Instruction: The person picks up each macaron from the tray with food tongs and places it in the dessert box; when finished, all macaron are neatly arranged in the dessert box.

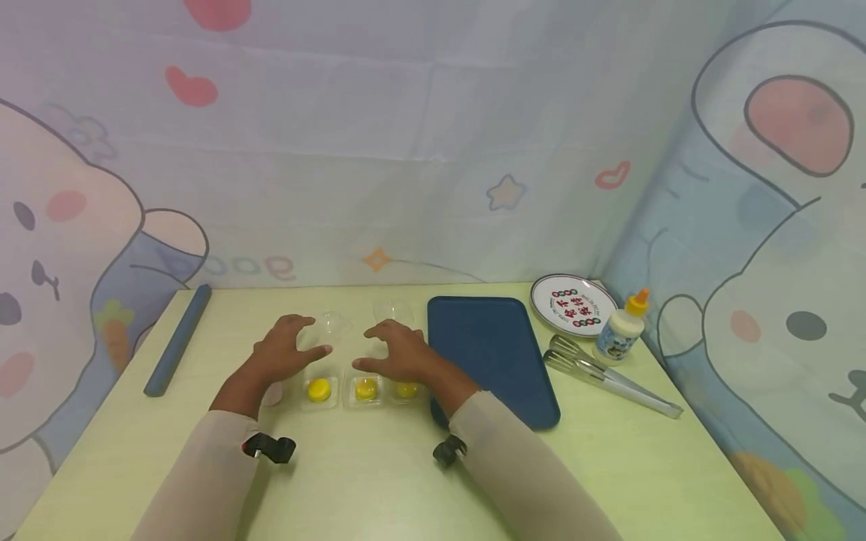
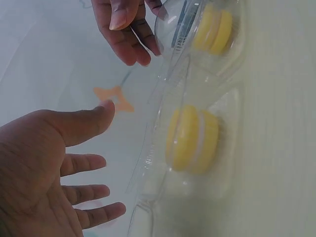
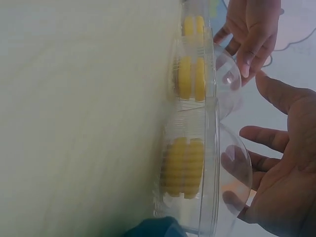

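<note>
Three yellow macarons sit in clear plastic boxes in a row: the left one [image 1: 319, 389], the middle one [image 1: 366, 388] and the right one [image 1: 407, 389]. Clear domed lids, such as the right lid [image 1: 392, 309], rise behind the boxes. My left hand [image 1: 280, 349] hovers over the left end of the row, thumb and fingers spread around nothing. Above the right-hand boxes is my right hand [image 1: 401, 353], also with parted fingers. In the right wrist view some of its fingers show through a clear dome [image 3: 234, 173]; whether they touch it I cannot tell.
A dark blue tray [image 1: 490, 361] lies just right of the boxes. Beyond it are a white plate [image 1: 564, 300] with red print, metal tongs [image 1: 612, 382] and a bottle [image 1: 619, 334] with a yellow cap. A grey-blue roll [image 1: 179, 342] lies far left. Something pale pink [image 1: 273, 394] shows beside my left wrist.
</note>
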### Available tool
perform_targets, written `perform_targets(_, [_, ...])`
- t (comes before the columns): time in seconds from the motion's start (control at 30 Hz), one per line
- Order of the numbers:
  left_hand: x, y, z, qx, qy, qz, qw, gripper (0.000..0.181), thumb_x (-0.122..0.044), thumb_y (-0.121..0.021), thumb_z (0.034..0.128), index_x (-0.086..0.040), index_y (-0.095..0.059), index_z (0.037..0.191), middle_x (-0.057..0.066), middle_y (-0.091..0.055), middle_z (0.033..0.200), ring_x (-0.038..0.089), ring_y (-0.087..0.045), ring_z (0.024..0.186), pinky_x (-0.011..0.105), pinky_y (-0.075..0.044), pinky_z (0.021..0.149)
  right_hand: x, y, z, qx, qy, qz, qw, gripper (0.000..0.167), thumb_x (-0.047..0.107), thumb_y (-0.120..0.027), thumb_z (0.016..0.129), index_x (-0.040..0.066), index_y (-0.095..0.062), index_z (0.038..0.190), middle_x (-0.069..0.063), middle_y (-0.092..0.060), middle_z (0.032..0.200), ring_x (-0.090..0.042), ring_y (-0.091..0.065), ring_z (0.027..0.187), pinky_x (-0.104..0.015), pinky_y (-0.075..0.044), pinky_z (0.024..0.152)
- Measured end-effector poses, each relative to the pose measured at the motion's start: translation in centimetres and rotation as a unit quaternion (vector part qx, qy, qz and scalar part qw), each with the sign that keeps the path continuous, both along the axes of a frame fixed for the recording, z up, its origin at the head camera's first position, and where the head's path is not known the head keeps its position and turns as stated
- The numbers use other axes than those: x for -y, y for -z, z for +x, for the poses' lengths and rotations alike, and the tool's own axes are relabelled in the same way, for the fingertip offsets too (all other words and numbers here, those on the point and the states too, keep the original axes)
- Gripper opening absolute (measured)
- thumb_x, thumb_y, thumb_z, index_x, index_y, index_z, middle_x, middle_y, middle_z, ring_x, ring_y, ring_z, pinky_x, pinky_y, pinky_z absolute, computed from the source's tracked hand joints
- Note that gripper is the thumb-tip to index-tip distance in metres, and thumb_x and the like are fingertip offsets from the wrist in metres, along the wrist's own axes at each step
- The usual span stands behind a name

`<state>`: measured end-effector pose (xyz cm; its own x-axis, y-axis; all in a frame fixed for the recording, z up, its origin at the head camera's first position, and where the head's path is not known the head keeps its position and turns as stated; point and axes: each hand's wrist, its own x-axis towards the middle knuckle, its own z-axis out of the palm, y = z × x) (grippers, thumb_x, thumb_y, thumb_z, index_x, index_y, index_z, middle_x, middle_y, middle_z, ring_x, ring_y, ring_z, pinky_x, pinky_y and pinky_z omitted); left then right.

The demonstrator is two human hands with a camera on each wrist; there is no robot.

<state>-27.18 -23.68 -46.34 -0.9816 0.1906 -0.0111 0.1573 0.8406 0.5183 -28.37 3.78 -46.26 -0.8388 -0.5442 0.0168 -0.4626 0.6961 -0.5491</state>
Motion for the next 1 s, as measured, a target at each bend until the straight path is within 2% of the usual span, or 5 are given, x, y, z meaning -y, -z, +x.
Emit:
perform_targets(0.1, [0.1,-0.1,-0.6,0.015,-0.002,0.001,0.9999,0.084,-0.05,-0.069,0.1042,0.003,-0.041,0.163,0.038,-0.028,0.171,0.061,-0.034,0.156,0.092,-0.025,0.116,0.5,0.1,-0.5,0.014,0.004,-0.005,0.9999,0.071,0.059,-0.07,0.103,0.014,-0.059,0.157,-0.007,-0.058,0.159,-0.029,-0.062,0.143,-0.063,-0.042,0.123])
perform_targets(0.27, [0.3,-0.3,-1.0,0.034,0.005,0.013,0.9993,0.088,-0.046,-0.071,0.104,0.008,-0.036,0.164,0.041,-0.026,0.17,0.062,-0.031,0.157,0.079,-0.03,0.125,1.4,0.2,-1.4,0.032,-0.014,-0.014,0.9993,0.074,0.056,-0.07,0.103,0.012,-0.054,0.16,-0.009,-0.055,0.163,-0.031,-0.063,0.142,-0.05,-0.055,0.116])
perform_targets(0.37, [0.5,-0.2,-1.2,0.044,0.008,0.017,0.9989,0.09,-0.045,-0.072,0.1036,0.009,-0.033,0.165,0.042,-0.025,0.17,0.062,-0.029,0.157,0.076,-0.03,0.127,1.8,0.4,-1.8,0.04,-0.02,-0.013,0.9989,0.074,0.054,-0.07,0.104,0.011,-0.052,0.161,-0.011,-0.054,0.164,-0.03,-0.062,0.142,-0.045,-0.056,0.114])
perform_targets(0.8, [1.1,0.7,-2.6,0.06,0.019,0.025,0.9977,0.093,-0.042,-0.073,0.1032,0.008,-0.028,0.167,0.042,-0.025,0.171,0.062,-0.027,0.158,0.075,-0.028,0.129,3.3,1.0,-2.9,0.063,-0.021,0.011,0.9978,0.08,0.055,-0.069,0.103,0.011,-0.046,0.166,-0.011,-0.054,0.167,-0.029,-0.061,0.148,-0.044,-0.051,0.122])
perform_targets(1.0, [1.0,0.6,-2.7,0.064,0.017,0.031,0.9973,0.095,-0.041,-0.073,0.1032,0.008,-0.023,0.169,0.042,-0.021,0.172,0.062,-0.024,0.159,0.076,-0.025,0.129,4.0,0.9,-3.2,0.081,-0.021,0.024,0.9962,0.087,0.056,-0.069,0.103,0.012,-0.037,0.171,-0.011,-0.045,0.174,-0.03,-0.045,0.161,-0.047,-0.039,0.133])
